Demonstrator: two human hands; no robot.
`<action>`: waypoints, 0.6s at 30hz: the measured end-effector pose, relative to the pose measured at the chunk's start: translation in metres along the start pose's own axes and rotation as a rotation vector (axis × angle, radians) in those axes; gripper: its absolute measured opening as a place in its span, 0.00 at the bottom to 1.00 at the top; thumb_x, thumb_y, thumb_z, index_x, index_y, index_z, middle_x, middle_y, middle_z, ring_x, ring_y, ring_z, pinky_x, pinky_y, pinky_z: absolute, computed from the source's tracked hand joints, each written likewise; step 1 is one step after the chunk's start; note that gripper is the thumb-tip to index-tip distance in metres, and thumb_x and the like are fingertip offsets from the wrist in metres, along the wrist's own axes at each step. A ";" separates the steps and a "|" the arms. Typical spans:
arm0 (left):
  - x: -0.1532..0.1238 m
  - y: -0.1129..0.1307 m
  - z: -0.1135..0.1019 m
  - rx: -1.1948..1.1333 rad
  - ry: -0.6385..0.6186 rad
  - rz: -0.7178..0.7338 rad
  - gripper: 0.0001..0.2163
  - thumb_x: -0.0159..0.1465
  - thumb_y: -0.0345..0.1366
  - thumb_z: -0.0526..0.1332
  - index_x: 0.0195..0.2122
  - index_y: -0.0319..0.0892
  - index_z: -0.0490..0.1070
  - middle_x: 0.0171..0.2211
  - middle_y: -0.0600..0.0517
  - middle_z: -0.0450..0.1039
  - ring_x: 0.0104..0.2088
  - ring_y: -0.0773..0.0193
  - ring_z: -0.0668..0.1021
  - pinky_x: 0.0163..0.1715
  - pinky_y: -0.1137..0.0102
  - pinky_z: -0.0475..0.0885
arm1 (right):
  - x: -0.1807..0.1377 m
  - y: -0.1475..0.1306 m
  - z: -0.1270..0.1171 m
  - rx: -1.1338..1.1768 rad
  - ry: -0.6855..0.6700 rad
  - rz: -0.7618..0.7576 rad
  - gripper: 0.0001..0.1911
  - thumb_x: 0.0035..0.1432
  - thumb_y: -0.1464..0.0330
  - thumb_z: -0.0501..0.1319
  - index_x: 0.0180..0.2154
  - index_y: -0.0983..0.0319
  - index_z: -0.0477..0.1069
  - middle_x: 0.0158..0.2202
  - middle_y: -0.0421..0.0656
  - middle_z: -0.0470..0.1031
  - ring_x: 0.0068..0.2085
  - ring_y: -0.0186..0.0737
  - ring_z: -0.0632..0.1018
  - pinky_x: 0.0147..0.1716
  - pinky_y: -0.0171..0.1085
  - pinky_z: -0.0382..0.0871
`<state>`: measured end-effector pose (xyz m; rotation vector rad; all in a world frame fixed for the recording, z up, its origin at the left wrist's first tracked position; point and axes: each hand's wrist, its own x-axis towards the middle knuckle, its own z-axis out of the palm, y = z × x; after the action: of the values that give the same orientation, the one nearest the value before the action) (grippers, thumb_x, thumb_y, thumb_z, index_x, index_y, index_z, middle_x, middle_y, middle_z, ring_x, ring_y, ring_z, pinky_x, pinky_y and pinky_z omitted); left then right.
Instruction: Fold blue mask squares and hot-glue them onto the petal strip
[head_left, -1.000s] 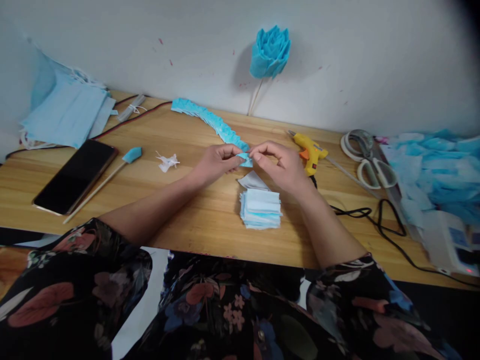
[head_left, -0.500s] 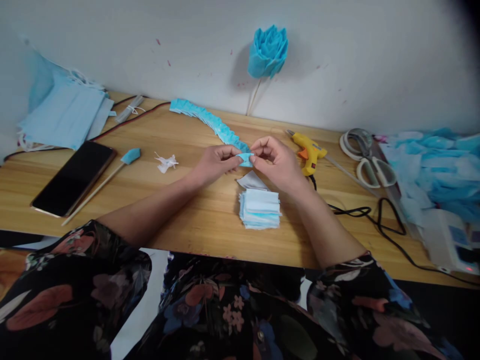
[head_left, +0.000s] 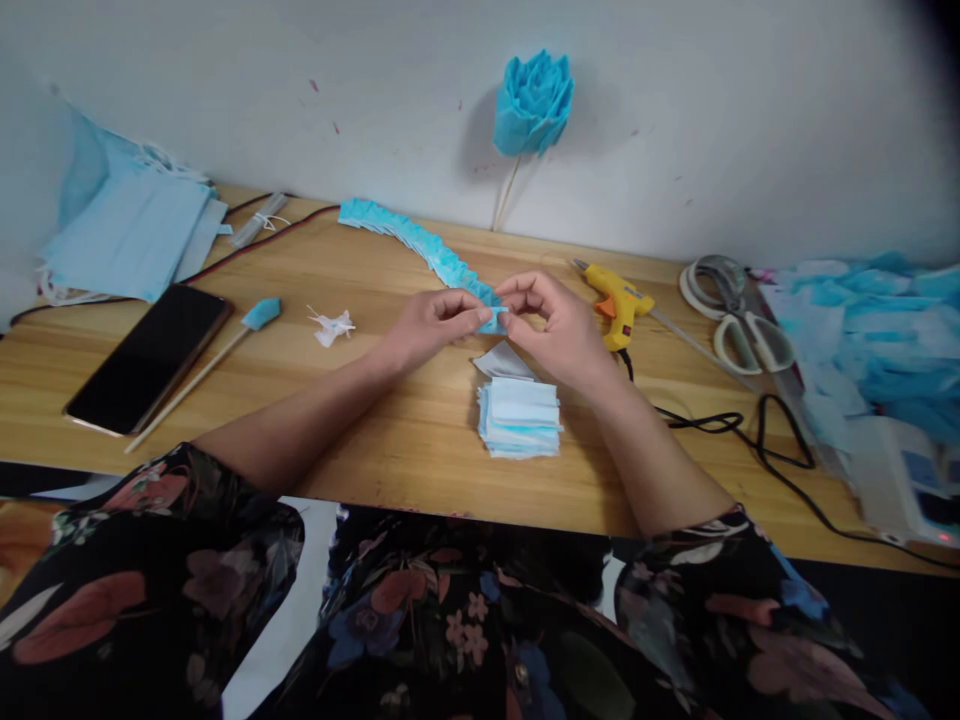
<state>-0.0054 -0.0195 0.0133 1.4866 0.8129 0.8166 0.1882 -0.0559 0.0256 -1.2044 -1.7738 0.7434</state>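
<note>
My left hand (head_left: 431,325) and my right hand (head_left: 559,330) meet over the middle of the wooden table (head_left: 360,440). Both pinch a small blue folded piece (head_left: 495,318) between fingertips. This piece sits at the near end of a long curved row of blue folded pieces (head_left: 409,238) lying on the table. Just below my hands stands a stack of light blue cut squares (head_left: 520,417), with one pale square (head_left: 504,361) tilted on top.
A yellow glue gun (head_left: 619,300) with a black cable (head_left: 757,435) lies right of my hands. Scissors (head_left: 731,310) and blue scraps (head_left: 877,340) are far right. A phone (head_left: 150,358), a blue-tipped stick (head_left: 202,370), face masks (head_left: 127,235) lie left. A blue paper rose (head_left: 532,102) leans against the wall.
My right hand's fingers have curled in closer to the left hand on the small blue piece. Otherwise almost nothing has moved.
</note>
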 end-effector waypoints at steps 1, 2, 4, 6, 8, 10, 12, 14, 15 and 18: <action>0.000 0.000 0.000 0.006 -0.005 -0.003 0.19 0.55 0.52 0.69 0.30 0.39 0.73 0.23 0.56 0.69 0.25 0.71 0.69 0.27 0.74 0.64 | 0.000 0.000 0.000 -0.011 0.000 -0.002 0.10 0.57 0.68 0.64 0.43 0.57 0.71 0.33 0.37 0.74 0.35 0.36 0.76 0.42 0.41 0.72; 0.000 -0.001 0.000 0.010 -0.005 -0.007 0.18 0.55 0.52 0.70 0.30 0.39 0.73 0.23 0.56 0.68 0.25 0.71 0.69 0.27 0.74 0.64 | 0.000 -0.001 0.000 -0.019 0.000 -0.002 0.10 0.58 0.68 0.64 0.43 0.57 0.71 0.33 0.37 0.74 0.35 0.36 0.76 0.43 0.41 0.72; 0.001 -0.003 0.000 0.013 0.005 -0.018 0.17 0.55 0.50 0.70 0.29 0.39 0.73 0.23 0.56 0.68 0.24 0.71 0.68 0.26 0.74 0.63 | -0.001 0.000 0.000 -0.026 -0.003 0.001 0.11 0.58 0.68 0.64 0.44 0.57 0.71 0.32 0.37 0.74 0.35 0.36 0.76 0.43 0.41 0.72; 0.001 -0.005 0.000 0.002 0.016 -0.022 0.17 0.55 0.49 0.69 0.28 0.39 0.73 0.22 0.56 0.67 0.24 0.71 0.68 0.27 0.73 0.63 | 0.000 0.000 0.000 -0.013 -0.008 0.002 0.11 0.58 0.68 0.64 0.44 0.57 0.71 0.32 0.37 0.74 0.35 0.36 0.76 0.43 0.41 0.72; 0.001 -0.005 0.000 -0.018 0.023 -0.022 0.16 0.55 0.49 0.69 0.28 0.39 0.73 0.22 0.56 0.67 0.24 0.71 0.69 0.27 0.73 0.64 | 0.000 0.000 0.000 0.011 -0.014 0.004 0.11 0.57 0.68 0.64 0.44 0.57 0.72 0.32 0.37 0.74 0.35 0.36 0.76 0.43 0.41 0.72; 0.002 -0.006 -0.001 -0.035 0.030 -0.026 0.16 0.55 0.49 0.69 0.28 0.39 0.72 0.22 0.56 0.68 0.24 0.71 0.69 0.28 0.73 0.65 | 0.000 0.001 0.001 0.036 -0.020 0.013 0.11 0.57 0.68 0.64 0.44 0.57 0.72 0.32 0.37 0.74 0.34 0.35 0.75 0.43 0.41 0.72; 0.002 -0.006 -0.001 -0.039 0.039 -0.032 0.16 0.55 0.48 0.69 0.27 0.39 0.72 0.22 0.55 0.68 0.24 0.71 0.69 0.28 0.73 0.66 | 0.000 0.002 0.001 0.054 -0.032 0.028 0.11 0.58 0.67 0.64 0.44 0.57 0.72 0.31 0.37 0.73 0.33 0.35 0.75 0.42 0.41 0.72; 0.002 -0.005 -0.001 -0.039 0.040 -0.033 0.15 0.54 0.47 0.69 0.27 0.40 0.72 0.21 0.56 0.68 0.24 0.71 0.69 0.27 0.73 0.65 | 0.000 0.003 0.000 0.077 -0.049 0.048 0.12 0.58 0.66 0.65 0.44 0.57 0.72 0.30 0.36 0.73 0.32 0.34 0.74 0.41 0.40 0.72; 0.003 -0.005 -0.002 -0.039 0.035 -0.033 0.15 0.54 0.47 0.69 0.27 0.40 0.72 0.21 0.56 0.67 0.24 0.71 0.68 0.27 0.73 0.65 | 0.000 0.004 -0.002 0.095 -0.066 0.063 0.13 0.58 0.64 0.65 0.45 0.57 0.72 0.30 0.36 0.73 0.32 0.34 0.73 0.39 0.39 0.72; 0.004 -0.004 -0.003 -0.039 0.016 -0.033 0.14 0.53 0.46 0.68 0.26 0.39 0.72 0.21 0.56 0.67 0.24 0.71 0.68 0.27 0.73 0.64 | 0.001 0.005 -0.010 0.181 -0.151 0.123 0.17 0.58 0.60 0.66 0.48 0.57 0.73 0.32 0.37 0.75 0.33 0.35 0.75 0.38 0.39 0.73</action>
<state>-0.0059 -0.0145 0.0095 1.4304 0.8273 0.8167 0.1988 -0.0535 0.0263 -1.1681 -1.7217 1.0679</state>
